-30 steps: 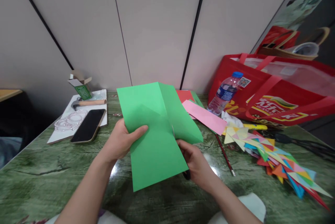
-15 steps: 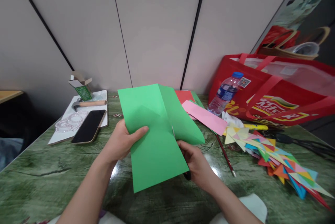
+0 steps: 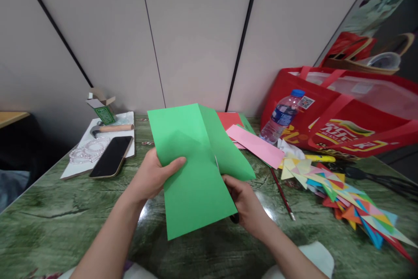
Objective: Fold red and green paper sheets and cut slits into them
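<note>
My left hand [image 3: 153, 178] grips the left edge of a green paper sheet [image 3: 192, 183], thumb on its front, holding it up over the table. My right hand [image 3: 245, 203] is under the sheet's right side and holds scissors [image 3: 234, 218]; a black handle loop shows below the paper and a thin blade tip pokes up in a slit near the sheet's middle. The part of the sheet right of the slit hangs apart as a flap [image 3: 228, 152]. Most of the scissors is hidden behind the paper.
On the green marble table [image 3: 48, 226] lie a phone [image 3: 112, 156], bead bracelets [image 3: 85, 150], a hammer [image 3: 109, 128], a small green box [image 3: 103, 111], pink paper [image 3: 256, 145], red paper [image 3: 230, 119], a pencil [image 3: 281, 194], a pile of coloured paper triangles [image 3: 342, 196], a water bottle [image 3: 280, 118] and a red bag [image 3: 346, 113].
Hardly anything differs; the green sheet and both hands shifted only slightly, and the slit looks about the same length.
</note>
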{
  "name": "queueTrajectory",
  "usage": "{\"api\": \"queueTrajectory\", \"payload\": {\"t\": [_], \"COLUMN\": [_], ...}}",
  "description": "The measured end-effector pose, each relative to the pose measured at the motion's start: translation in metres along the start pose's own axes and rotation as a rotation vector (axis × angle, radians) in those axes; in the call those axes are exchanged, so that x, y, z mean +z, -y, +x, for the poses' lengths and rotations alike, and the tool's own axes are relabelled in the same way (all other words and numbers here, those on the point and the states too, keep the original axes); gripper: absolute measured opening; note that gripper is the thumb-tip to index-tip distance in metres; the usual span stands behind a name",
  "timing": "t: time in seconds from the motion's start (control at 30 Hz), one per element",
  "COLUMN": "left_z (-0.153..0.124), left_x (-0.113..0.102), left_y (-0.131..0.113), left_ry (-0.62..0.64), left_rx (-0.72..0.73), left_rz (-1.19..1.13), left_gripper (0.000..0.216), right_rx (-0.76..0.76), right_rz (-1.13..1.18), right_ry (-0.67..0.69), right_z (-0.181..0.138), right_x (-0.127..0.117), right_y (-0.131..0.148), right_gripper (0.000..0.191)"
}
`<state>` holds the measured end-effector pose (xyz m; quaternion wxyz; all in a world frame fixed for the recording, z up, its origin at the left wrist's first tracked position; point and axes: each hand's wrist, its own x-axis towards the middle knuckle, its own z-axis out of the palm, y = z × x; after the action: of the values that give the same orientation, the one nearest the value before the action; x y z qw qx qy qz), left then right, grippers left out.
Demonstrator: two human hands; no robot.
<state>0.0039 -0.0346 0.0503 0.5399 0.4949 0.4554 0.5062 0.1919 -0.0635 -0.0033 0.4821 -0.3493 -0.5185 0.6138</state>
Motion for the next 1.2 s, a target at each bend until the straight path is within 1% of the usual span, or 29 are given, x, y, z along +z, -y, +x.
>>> {"api": "queueTrajectory", "payload": {"t": [0.37,0.67,0.87,1.07,1.2], "left_z": [0.0021,0.0018,0.0015,0.0001,-0.0009], "left_x": [-0.0018,-0.0024,-0.0025,-0.0016,-0.0005], "left_y": [0.0027,0.0031,0.0037,0.0034,0.0049], "left_ry": [0.004,-0.001,0.009,0.009,0.027], "left_rx": [0.017,0.015,0.019,0.026,0.031], "left_rz": [0.033,0.059,0.036,0.049,0.119], "left_gripper": [0.034,0.036,0.034,0.035,0.034], "right_rx": [-0.039,-0.005,-0.034,-0.015,-0.022], "right_rz": [-0.069,0.01,-0.049,-0.022,0.002], "right_ry": [-0.025,-0.062,-0.042,-0.013,-0.023], "right_z": [0.0005,0.0006,-0.0005,-0.0015,0.0001], "right_x": [0.0013,0.0006,-0.0023,-0.0017,0.0014], "right_y": [0.0014,-0.0054,-0.0045,-0.0026,0.001], "right_gripper": [0.018,0.018,0.018,0.016,0.021]}}
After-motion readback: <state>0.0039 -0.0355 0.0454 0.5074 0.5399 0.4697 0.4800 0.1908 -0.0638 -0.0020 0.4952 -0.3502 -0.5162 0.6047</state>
